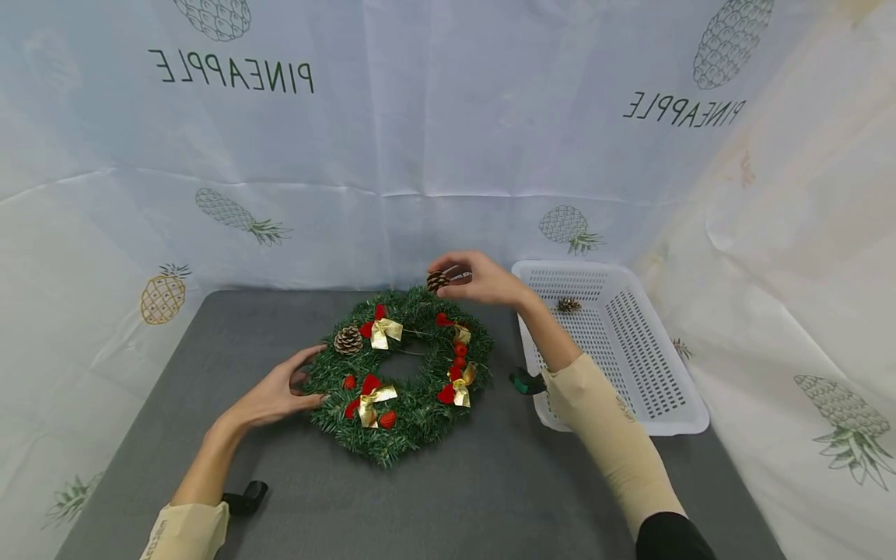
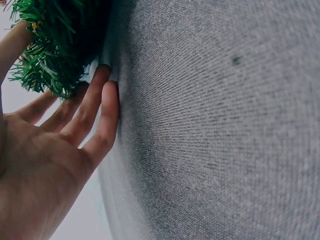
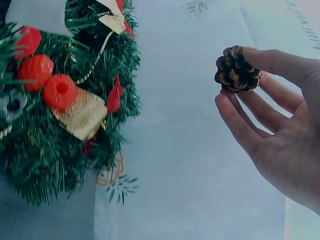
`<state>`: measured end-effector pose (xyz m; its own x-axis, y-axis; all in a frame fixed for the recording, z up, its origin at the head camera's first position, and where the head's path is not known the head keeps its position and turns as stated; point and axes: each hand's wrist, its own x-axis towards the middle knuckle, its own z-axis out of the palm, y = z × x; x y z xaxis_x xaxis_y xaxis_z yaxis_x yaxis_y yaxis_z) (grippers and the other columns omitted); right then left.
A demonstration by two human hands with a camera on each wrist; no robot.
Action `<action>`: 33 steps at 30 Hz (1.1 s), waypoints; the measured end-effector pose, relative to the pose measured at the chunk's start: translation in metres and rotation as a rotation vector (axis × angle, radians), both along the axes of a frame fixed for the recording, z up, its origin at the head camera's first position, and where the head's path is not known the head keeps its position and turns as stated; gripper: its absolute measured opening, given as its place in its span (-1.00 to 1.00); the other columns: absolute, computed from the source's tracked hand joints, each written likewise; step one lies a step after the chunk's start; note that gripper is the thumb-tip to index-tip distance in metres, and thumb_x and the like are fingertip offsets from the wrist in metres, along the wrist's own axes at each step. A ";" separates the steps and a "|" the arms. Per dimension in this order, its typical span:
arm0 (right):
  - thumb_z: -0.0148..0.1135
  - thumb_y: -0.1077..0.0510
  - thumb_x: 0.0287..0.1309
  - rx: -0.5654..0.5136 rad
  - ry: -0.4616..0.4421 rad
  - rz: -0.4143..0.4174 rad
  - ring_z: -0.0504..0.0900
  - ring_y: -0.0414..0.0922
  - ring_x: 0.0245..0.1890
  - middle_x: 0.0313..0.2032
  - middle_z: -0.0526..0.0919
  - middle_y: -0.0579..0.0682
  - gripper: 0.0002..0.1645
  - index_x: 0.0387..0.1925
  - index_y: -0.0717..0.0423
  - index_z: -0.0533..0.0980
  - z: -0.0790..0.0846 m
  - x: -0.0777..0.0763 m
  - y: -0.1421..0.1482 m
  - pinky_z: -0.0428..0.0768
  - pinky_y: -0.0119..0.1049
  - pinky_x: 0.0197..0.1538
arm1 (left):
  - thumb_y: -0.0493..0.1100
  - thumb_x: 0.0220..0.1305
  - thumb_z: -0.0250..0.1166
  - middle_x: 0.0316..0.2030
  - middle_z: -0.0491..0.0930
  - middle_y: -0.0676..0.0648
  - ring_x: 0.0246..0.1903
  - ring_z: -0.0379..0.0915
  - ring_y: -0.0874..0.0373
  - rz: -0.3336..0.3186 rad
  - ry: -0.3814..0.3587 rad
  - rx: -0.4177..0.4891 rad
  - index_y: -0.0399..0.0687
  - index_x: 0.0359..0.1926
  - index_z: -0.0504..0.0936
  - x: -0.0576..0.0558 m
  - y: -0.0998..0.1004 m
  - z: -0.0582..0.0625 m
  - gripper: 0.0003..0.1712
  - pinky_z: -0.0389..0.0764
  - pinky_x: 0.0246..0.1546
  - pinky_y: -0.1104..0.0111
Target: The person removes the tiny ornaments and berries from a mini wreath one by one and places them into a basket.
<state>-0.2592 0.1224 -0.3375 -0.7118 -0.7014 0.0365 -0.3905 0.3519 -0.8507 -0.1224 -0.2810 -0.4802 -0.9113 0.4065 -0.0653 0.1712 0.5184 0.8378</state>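
Note:
A green artificial wreath [image 1: 413,424] lies on the grey table, trimmed with gold-and-red bows, red berries and a pinecone [image 1: 348,340] on its left part. My left hand [image 1: 276,393] rests at the wreath's left edge. In the left wrist view, its fingers [image 2: 85,112] stretch out fairly straight, touching the greenery near the table surface. Above the wreath's far edge, my right hand [image 1: 483,280] pinches a second, brown pinecone [image 3: 237,70] between thumb and fingertips. In the right wrist view, that pinecone hangs apart from the greenery.
A white perforated basket [image 1: 633,342] stands at the right, beneath my right forearm. Inside it lies another small pinecone [image 1: 568,305]. A white curtain with pineapple prints [image 1: 448,140] surrounds the grey table [image 1: 434,513] at the back and sides.

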 end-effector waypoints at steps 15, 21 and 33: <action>0.37 0.31 0.44 0.021 0.004 -0.077 0.61 0.23 0.39 0.35 0.61 0.27 -0.48 0.37 0.27 0.55 0.000 0.004 0.045 0.60 0.06 0.46 | -0.16 0.43 0.45 0.61 0.05 -0.63 0.42 0.24 -0.78 0.004 -0.007 0.000 -0.29 0.70 0.09 0.001 0.000 0.001 0.02 0.66 0.17 -0.31; 0.36 0.29 0.46 0.035 0.037 -0.092 0.60 0.28 0.40 0.35 0.62 0.29 -0.49 0.37 0.27 0.55 0.000 0.008 0.062 0.60 0.11 0.45 | -0.15 0.44 0.45 0.60 0.06 -0.64 0.42 0.24 -0.78 0.003 -0.006 -0.007 -0.29 0.70 0.08 0.001 0.000 0.001 0.02 0.66 0.17 -0.31; 0.35 0.26 0.48 0.091 0.068 -0.182 0.64 0.27 0.38 0.30 0.67 0.29 -0.52 0.36 0.23 0.57 0.000 0.013 0.107 0.74 -0.06 0.25 | -0.18 0.43 0.45 0.63 0.02 -0.61 0.42 0.22 -0.79 0.000 -0.016 0.008 -0.30 0.70 0.09 0.002 0.001 0.003 0.02 0.67 0.17 -0.30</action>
<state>-0.2463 0.2292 -0.3377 -0.8251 -0.5641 0.0311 -0.3689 0.4964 -0.7858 -0.1206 -0.2799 -0.4777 -0.9100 0.4075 -0.0770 0.1577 0.5118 0.8445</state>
